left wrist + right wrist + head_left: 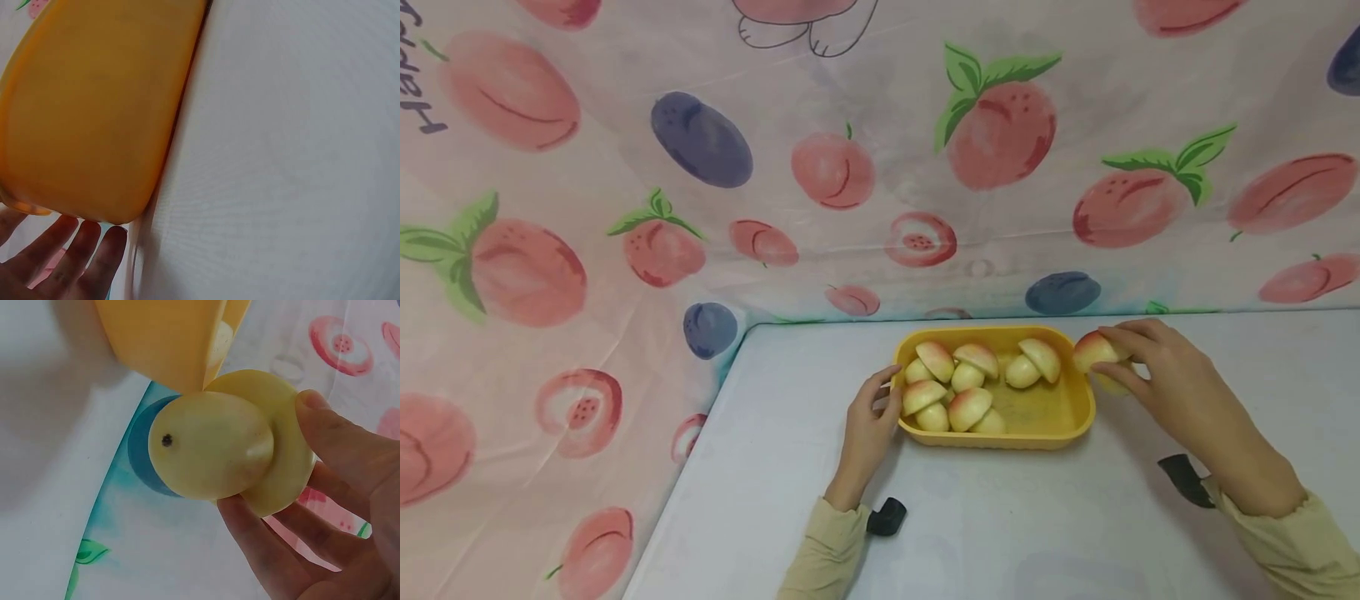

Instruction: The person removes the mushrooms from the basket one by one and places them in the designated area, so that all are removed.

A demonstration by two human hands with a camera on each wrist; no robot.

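A yellow plastic tray [1037,408] on the white table holds several toy mushrooms [967,408] with pale stems and cream caps tinged red. My right hand [1180,392] pinches another toy mushroom [1093,352] between thumb and fingers, just off the tray's right end. In the right wrist view, this mushroom's [212,444] pale stem has a small dark mark at its end, and the thumb and fingers lie at its cap. My left hand [871,421] touches the tray's left end with fairly straight fingers; its fingertips [112,240] meet the yellow wall in the left wrist view.
A fruit-printed cloth [880,183] hangs behind the table and along its left side. The white tabletop [1000,508] extends in front of the tray. Black straps [887,517] show at both wrists, by the beige sleeves [831,546].
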